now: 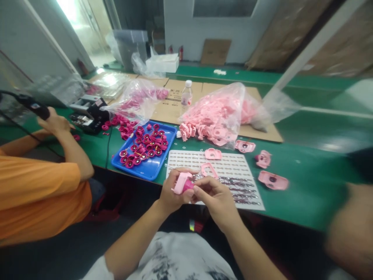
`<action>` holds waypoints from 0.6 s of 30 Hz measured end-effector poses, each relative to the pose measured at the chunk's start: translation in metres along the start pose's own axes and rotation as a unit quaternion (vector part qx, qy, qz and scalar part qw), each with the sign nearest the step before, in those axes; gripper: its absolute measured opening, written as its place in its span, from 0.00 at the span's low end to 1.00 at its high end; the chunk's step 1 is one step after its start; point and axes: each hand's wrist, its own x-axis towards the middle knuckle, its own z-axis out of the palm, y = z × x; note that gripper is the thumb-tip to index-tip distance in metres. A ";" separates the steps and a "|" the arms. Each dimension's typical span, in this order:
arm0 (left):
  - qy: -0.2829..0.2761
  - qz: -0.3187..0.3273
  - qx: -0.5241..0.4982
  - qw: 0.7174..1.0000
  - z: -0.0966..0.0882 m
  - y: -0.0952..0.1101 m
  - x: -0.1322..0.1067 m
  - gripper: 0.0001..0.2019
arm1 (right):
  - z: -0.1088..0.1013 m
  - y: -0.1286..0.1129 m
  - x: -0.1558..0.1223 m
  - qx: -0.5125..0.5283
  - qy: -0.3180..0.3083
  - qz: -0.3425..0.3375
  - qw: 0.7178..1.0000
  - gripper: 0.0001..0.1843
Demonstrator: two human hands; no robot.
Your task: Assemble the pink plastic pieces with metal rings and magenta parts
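Green worktop [309, 186]: runs across ahead of both grips, with brown cardboard sheets [175, 107] lying on it beyond them.

Co-worker: left of our grips, an orange sleeve [37, 190] leads to a hand [54, 122] holding a black corded tool [33, 107].

Plastic bags: beyond the grips, one of pink parts [215, 116] and, further left, one of magenta parts [140, 101].

Blue tray [142, 169]: just left of the grips, heaped with magenta rings [142, 149].

White sheet [233, 194]: beneath and ahead of the grips, set with rows of small metal pieces; two pink frames [213, 154] lie on it.

Loose pink shells [273, 180]: on the worktop, right of the right grip.

Pink plastic casing [182, 183]: between the grips. We judge it light, stiff and best held by its edges.

Grips: the left grip [171, 190] curls around the casing; the right grip [217, 202] pinches against its magenta end.

Arms: both forearms rise from below and converge.
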 end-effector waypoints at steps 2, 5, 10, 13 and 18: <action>-0.010 0.001 0.039 0.999 0.005 0.000 0.002 0.20 | -0.005 0.004 -0.004 0.030 0.012 0.012 0.999 0.09; -0.034 0.012 0.086 0.996 0.016 0.002 0.005 0.20 | -0.015 0.008 -0.009 0.054 0.024 0.019 0.998 0.11; -0.137 0.049 0.076 0.987 0.038 0.002 0.014 0.23 | -0.035 0.013 -0.015 0.091 0.054 0.014 0.994 0.13; -0.191 0.144 0.089 0.967 0.052 0.000 0.020 0.24 | -0.052 0.007 -0.022 0.122 0.064 0.036 0.990 0.16; -0.233 0.304 0.167 0.908 0.069 -0.011 0.025 0.19 | -0.093 -0.005 -0.040 0.138 0.043 0.071 0.987 0.12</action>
